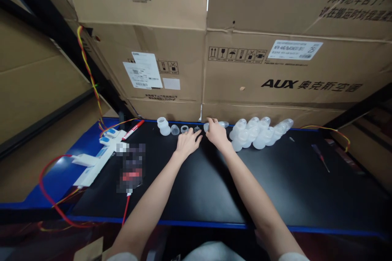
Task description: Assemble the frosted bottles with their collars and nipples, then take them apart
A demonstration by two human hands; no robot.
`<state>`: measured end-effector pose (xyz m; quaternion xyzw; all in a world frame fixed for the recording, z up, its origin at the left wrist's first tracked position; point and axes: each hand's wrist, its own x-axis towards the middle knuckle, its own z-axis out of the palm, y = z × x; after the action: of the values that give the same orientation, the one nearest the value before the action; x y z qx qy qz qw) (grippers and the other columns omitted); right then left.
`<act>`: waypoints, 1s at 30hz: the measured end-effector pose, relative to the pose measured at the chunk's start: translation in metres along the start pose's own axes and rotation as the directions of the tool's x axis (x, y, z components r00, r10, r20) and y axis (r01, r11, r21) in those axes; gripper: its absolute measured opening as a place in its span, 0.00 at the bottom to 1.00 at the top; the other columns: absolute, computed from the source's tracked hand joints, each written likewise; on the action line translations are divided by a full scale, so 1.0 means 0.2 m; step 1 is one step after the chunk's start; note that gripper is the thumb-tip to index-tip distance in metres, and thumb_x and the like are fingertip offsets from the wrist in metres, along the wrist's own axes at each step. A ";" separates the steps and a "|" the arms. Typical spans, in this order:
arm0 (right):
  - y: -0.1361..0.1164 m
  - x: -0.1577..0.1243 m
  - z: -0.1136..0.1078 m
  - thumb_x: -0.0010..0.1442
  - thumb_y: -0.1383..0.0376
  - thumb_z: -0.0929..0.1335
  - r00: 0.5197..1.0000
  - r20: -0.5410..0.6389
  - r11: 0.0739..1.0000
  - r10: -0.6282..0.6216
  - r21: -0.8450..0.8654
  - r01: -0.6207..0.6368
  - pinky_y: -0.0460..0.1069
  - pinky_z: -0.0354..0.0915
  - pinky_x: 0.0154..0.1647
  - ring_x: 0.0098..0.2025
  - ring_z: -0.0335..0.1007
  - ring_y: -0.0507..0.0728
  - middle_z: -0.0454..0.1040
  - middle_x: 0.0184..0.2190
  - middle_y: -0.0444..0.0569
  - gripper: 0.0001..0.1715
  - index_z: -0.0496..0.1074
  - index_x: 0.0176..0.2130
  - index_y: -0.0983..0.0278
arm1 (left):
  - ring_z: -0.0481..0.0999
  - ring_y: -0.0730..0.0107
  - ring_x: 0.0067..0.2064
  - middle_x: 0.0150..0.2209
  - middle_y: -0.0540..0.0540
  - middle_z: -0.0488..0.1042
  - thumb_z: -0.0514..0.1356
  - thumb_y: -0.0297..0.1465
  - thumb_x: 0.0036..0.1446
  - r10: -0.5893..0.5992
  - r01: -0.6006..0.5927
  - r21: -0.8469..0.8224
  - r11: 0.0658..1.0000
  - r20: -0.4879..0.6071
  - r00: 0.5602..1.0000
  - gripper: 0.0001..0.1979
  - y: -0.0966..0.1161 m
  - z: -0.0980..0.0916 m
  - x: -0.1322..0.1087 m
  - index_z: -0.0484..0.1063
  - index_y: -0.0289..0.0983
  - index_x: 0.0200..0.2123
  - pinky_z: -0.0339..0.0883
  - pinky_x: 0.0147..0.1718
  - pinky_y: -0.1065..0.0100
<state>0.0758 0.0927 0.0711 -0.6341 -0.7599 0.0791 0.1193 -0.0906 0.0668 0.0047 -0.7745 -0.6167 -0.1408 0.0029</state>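
My left hand (pixel 187 144) rests low over the mat, fingers stretched and apart. Its fingertips are beside a small clear cap-like piece (pixel 197 129) and a translucent ring (pixel 184 129); no held object shows in it. Curled over a translucent white bottle-shaped piece (pixel 224 124) is my right hand (pixel 217 133), which hides the middle of that piece. Left of the ring sit a clear dome-shaped cap (pixel 174 129) and a translucent wide-necked container (pixel 164 126). To the right of my right hand, several translucent rounded bottles (pixel 259 134) stand clustered together.
Large cardboard boxes (pixel 171 40) wall off the back of the black mat (pixel 196 195). At left are a white power strip (pixel 98 161), a red marker (pixel 133 129), a blurred-out object (pixel 131 169) and a red cable (pixel 45 187). A screwdriver (pixel 320 157) lies at right.
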 end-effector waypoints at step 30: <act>0.07 0.06 -0.03 0.63 0.37 0.75 0.913 0.393 0.269 0.111 0.872 -0.409 0.49 0.75 0.20 0.25 0.80 0.58 0.80 0.32 0.50 0.39 0.67 0.55 0.62 | 0.79 0.51 0.63 0.60 0.35 0.78 0.60 0.38 0.72 0.033 -0.392 -0.452 0.801 -0.620 0.784 0.19 0.00 -0.01 -0.09 0.72 0.40 0.62 0.77 0.61 0.53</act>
<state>0.0882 0.1067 0.0744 -0.5445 -0.4619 0.6050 0.3523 -0.0937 0.0499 0.0022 -0.7262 -0.4200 -0.5440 -0.0179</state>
